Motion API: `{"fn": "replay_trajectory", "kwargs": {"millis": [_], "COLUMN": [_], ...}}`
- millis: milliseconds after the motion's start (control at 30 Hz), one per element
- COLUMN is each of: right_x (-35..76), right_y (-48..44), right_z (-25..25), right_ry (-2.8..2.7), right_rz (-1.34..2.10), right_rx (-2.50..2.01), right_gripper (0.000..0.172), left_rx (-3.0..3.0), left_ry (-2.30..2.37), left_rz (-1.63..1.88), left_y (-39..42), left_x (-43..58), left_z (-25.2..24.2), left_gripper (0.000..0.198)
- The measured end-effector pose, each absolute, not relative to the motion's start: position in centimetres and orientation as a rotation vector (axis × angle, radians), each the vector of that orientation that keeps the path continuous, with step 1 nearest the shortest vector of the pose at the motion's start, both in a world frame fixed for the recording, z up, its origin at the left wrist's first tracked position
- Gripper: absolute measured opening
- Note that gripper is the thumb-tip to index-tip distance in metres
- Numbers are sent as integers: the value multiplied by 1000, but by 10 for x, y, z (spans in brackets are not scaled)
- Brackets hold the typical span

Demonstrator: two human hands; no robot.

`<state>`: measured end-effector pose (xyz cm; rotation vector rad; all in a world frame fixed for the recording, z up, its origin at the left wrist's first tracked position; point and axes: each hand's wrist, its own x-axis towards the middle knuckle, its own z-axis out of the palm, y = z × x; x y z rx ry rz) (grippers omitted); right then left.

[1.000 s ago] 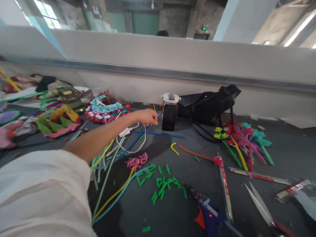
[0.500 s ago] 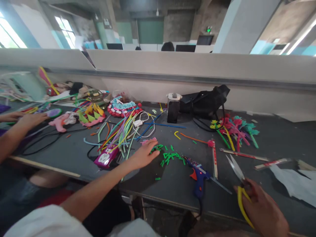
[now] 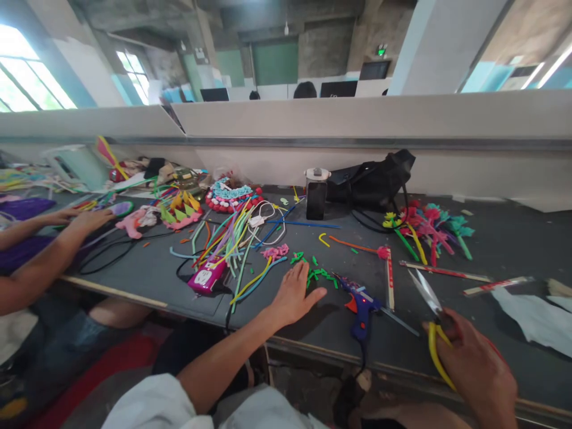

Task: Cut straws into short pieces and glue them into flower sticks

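Scissors (image 3: 428,291) are gripped in the right hand (image 3: 480,363) while the left hand (image 3: 295,293) is held spread by the green cut pieces (image 3: 320,273).
The scissors are held by the yellow handles, blades slightly parted and pointed away from the body, a hold by which the edges are presumably kept clear of the wrist. The left forearm (image 3: 232,360) is stretched over the edge of the table (image 3: 504,244), palm down, thumb set well out from the fingers; whether any green piece is touched beneath the fingertips cannot be told. The pieces are scattered between a pink flower head (image 3: 276,252) and a glue gun (image 3: 365,310) laid flat, probably so that all are kept within reach. Colourful flowers (image 3: 440,235) are heaped farther back on the right, apparently out of the way.
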<state>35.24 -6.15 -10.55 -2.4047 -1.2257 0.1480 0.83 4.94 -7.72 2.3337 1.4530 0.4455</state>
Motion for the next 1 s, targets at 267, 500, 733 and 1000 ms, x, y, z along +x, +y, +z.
{"fn": "replay_trajectory", "kwargs": {"millis": [267, 500, 733, 1000], "right_x": [347, 349, 356, 353], "right_y": [-63, -63, -63, -64], "right_z": [-102, -103, -108, -110], "right_ry": [-1226, -1228, -1257, -1236], "right_rz": [92, 134, 140, 87], "right_rx": [-2397, -2437, -2423, -2424], "right_gripper": [54, 57, 57, 55], "left_rx": [2281, 2192, 2383, 2515], "left_ry": [1596, 1378, 1442, 1382], "left_rz": [519, 566, 485, 387], "left_y": [79, 77, 27, 69], "left_x": [25, 32, -18, 4], "left_z": [-83, -70, -79, -90], "left_gripper": [84, 73, 117, 116]}}
